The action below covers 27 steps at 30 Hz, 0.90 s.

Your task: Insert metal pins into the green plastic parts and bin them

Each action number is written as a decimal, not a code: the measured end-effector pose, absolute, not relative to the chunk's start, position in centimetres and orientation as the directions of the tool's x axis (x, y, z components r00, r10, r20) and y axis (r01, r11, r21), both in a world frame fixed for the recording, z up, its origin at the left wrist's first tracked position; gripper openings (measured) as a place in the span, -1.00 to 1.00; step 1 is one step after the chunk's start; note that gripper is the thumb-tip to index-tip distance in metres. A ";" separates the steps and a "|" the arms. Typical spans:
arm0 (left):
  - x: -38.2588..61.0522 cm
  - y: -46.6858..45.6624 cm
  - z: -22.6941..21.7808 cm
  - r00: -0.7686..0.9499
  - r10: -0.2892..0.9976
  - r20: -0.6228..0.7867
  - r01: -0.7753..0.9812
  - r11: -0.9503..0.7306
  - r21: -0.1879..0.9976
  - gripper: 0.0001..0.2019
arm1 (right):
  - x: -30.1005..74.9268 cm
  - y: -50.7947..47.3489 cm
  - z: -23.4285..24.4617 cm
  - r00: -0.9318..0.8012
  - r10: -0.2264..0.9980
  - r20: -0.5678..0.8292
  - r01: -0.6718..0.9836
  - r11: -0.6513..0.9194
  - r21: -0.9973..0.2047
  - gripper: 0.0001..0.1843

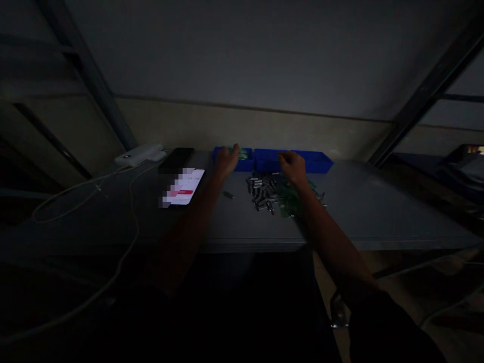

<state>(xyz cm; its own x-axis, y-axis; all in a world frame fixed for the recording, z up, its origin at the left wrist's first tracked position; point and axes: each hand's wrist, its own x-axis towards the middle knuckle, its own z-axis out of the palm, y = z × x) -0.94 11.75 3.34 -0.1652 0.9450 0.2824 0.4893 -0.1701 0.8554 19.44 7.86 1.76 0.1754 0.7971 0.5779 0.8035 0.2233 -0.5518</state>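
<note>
The scene is very dark. My left hand (227, 160) reaches to the small blue bin (245, 153) at the back of the grey table (378, 212); its fingers curl at the bin's rim near greenish parts, and I cannot make out whether they hold anything. My right hand (292, 166) hovers with bent fingers over a pile of small dark metal cylinders (261, 191) and green parts (289, 201), just in front of a wider blue bin (313, 160). One lone cylinder (228, 194) lies apart on the table.
A lit phone (184, 187) lies left of my left arm, with a dark phone (176, 159) behind it. A white power strip (139, 154) and its cables (132, 212) run along the left. Metal shelf struts rise on both sides.
</note>
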 end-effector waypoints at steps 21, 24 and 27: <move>3.5 6.1 -0.3 0.541 0.683 0.491 0.512 -0.731 0.452 -0.81 | 23.0 7.9 1.3 0.212 0.972 0.103 0.919 -0.162 -0.359 -0.49; 3.9 5.6 -0.5 0.611 0.638 0.468 0.504 -0.770 0.392 -0.78 | 21.6 8.0 1.1 0.060 0.993 0.105 0.926 -0.017 -0.376 -0.58; 3.9 5.4 -0.5 0.666 0.615 0.423 0.516 -0.789 0.335 -0.77 | 20.2 8.1 0.8 -0.031 0.990 0.141 0.927 0.081 -0.365 -0.61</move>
<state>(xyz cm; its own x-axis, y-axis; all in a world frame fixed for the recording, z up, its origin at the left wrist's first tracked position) 3.92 5.41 -0.49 0.6658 0.6148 0.4227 0.5155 -0.7886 0.3351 20.25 8.08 0.82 -0.0309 0.9896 0.1405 0.9273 0.0808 -0.3654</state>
